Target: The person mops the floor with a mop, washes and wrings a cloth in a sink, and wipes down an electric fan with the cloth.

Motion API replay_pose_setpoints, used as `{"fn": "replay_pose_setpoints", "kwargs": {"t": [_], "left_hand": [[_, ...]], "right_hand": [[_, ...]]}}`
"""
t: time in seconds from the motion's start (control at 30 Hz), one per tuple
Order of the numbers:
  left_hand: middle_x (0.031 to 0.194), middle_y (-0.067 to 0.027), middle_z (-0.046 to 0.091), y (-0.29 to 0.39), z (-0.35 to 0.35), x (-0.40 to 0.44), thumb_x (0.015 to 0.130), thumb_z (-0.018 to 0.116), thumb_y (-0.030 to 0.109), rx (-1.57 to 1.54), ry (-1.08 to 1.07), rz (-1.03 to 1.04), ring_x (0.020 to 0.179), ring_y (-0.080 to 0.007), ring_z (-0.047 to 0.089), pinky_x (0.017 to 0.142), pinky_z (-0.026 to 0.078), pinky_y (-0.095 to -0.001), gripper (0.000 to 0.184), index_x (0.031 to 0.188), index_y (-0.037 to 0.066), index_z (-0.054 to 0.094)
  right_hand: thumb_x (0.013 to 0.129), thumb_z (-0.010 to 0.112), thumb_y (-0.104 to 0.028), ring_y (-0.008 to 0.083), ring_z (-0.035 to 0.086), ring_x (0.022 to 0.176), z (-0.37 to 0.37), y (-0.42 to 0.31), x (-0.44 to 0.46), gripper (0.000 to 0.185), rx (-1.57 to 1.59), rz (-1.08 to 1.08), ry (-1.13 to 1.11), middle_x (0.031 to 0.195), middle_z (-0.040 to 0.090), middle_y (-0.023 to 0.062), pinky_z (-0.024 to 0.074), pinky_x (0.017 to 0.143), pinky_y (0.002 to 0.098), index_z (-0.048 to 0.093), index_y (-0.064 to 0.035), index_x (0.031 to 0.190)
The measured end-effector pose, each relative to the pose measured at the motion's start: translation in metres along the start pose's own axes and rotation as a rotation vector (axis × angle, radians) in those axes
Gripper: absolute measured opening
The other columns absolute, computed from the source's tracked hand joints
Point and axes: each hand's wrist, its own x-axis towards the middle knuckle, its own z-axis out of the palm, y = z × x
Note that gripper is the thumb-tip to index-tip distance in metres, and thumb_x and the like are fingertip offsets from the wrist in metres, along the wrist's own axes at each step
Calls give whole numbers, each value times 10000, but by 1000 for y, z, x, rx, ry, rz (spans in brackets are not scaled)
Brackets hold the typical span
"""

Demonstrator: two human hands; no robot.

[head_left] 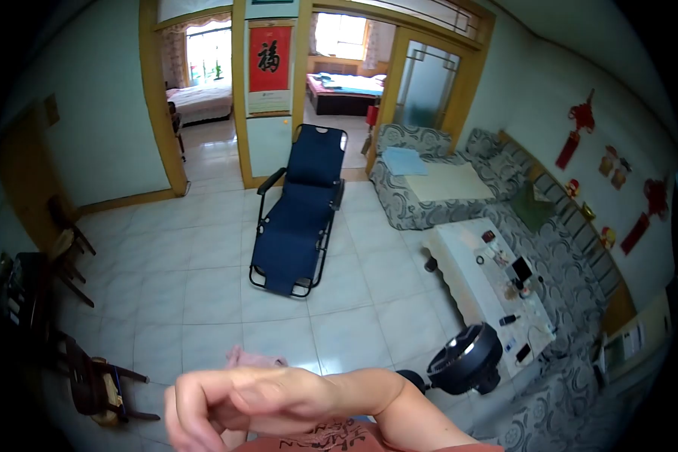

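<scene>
My right hand (252, 399) reaches across the front of my body at the bottom of the view, its forearm coming in from the lower right. The fingers are curled in and the thumb lies against them. What they hold, if anything, is hidden. A pink cloth (255, 357) shows just beyond the knuckles; whether the hand touches it I cannot tell. A bit of skin shows under the wrist, but my left hand itself is not visible.
A dark blue folding recliner (297, 203) stands ahead on the tiled floor. To the right are a black round fan (467, 358), a low table (471, 267) with small items, and a patterned sofa (407, 207). Wooden chairs (90, 377) stand at left.
</scene>
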Motion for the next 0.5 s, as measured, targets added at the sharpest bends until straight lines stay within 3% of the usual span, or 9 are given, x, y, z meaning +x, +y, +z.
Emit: {"fn": "replay_pose_setpoints", "kwargs": {"t": [0.2,0.27,0.4,0.47,0.5], "left_hand": [[1274,-96,489,-23,11,53,944,514,254,3,124,-55,1217,-235,455,1043,330,-366,484,1349,34,365],[1280,-99,487,-26,30,86,944,515,252,-13,130,-54,1222,-239,453,1049,326,-369,494,1357,31,359],[1292,-106,483,-16,79,167,943,516,247,-77,115,-27,1232,-247,449,1062,318,-374,512,1373,26,348],[1298,-109,480,-9,102,204,943,517,245,-133,115,-33,1237,-251,447,1068,314,-377,521,1381,23,342],[1301,-111,479,-7,113,223,943,517,244,-172,119,-32,1240,-253,446,1071,312,-378,526,1385,22,339]], "right_hand": [[992,382,-428,204,589,901,-174,20,-90,400,509,309,222,929,567,79,496,714,329,492,-48,1050],[995,391,-409,193,588,903,-242,28,-146,381,570,480,513,919,574,72,493,709,324,515,-55,1061],[992,424,-377,192,589,901,-319,-17,-238,338,605,487,537,937,587,68,484,709,313,534,-70,1081],[987,462,-356,186,589,893,-321,-76,-265,332,280,528,572,957,597,71,478,741,297,530,-71,1144],[987,462,-356,186,589,893,-327,-105,-279,332,288,521,573,957,597,71,478,741,297,530,-71,1144]]}}
